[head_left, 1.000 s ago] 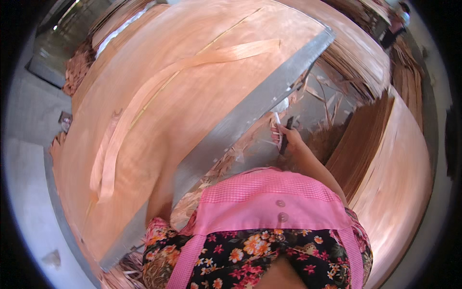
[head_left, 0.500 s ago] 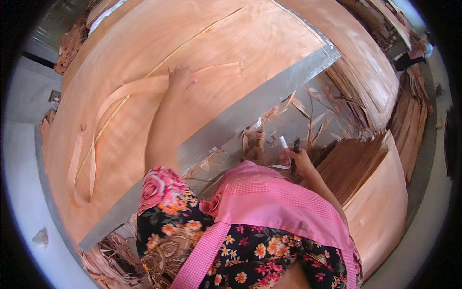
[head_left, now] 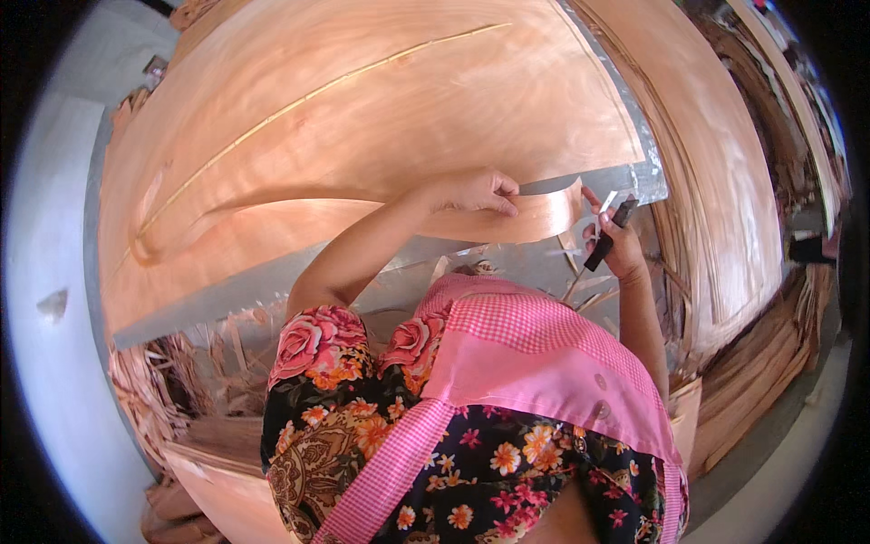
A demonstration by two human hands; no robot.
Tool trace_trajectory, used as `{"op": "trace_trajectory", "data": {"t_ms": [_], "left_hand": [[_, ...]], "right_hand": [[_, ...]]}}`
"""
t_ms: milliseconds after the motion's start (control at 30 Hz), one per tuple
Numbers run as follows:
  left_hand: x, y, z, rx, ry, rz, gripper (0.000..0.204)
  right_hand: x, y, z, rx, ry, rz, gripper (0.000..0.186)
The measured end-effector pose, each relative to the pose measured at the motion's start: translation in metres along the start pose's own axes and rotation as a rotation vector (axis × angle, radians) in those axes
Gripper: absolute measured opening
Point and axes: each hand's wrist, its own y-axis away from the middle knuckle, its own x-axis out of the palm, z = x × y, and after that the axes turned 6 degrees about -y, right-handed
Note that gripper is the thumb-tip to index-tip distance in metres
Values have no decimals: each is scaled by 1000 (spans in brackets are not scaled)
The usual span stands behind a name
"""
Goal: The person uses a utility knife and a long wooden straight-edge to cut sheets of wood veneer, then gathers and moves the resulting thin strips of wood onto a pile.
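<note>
A long strip of thin wood veneer (head_left: 535, 216) runs along the near edge of a large veneer sheet (head_left: 390, 118), its right end curling upward. My left hand (head_left: 476, 192) pinches the strip's upper edge between thumb and fingers. Close to the curled end, my right hand (head_left: 618, 243) is closed around a black, flat-handled tool (head_left: 609, 238) and a slim white piece (head_left: 605, 210). Whether the white piece belongs to the tool is unclear. The raised index finger of that hand is beside the strip's end; contact cannot be made out.
A thin yellowish stick (head_left: 317, 91) lies across the sheet. Under it is a grey metal-edged table (head_left: 217, 286). Stacked veneer (head_left: 698, 163) stands at the right, with torn scraps (head_left: 154, 381) below the table edge. A pale wall (head_left: 63, 227) is at the left.
My left hand has moved right and nearer, bringing the strip from mid-sheet to the table's near edge. My right hand has risen toward the strip's end with the black tool. The view has shifted.
</note>
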Motion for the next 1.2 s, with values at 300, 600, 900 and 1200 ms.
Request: {"op": "trace_trajectory", "data": {"t_ms": [300,600,900,1200], "left_hand": [[45,-60,27,-157,140,-190,11],[74,-146,67,-383,-31,-635,19],[73,-180,1,-758,-636,-606,31],[145,-208,8,-200,-1212,-669,68]], "right_hand": [[-121,-44,27,363,85,8,19],[-162,-71,44,72,362,-113,20],[-157,-80,18,-474,1194,10,34],[-161,-88,24,-87,826,-20,36]]}}
